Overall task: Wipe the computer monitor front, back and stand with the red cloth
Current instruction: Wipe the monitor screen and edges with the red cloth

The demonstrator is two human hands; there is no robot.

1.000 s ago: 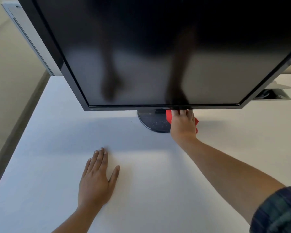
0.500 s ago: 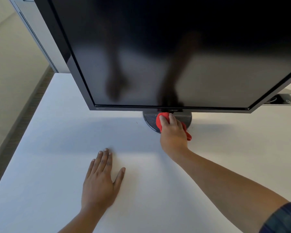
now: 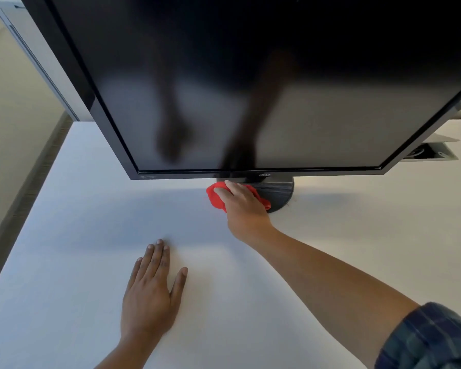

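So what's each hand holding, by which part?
Right hand grips the crumpled red cloth from above, against the round black stand base. Left hand lies flat on the white table, empty.

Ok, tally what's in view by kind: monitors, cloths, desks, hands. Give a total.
monitor: 1
cloth: 1
desk: 1
hands: 2, left hand and right hand
total: 5
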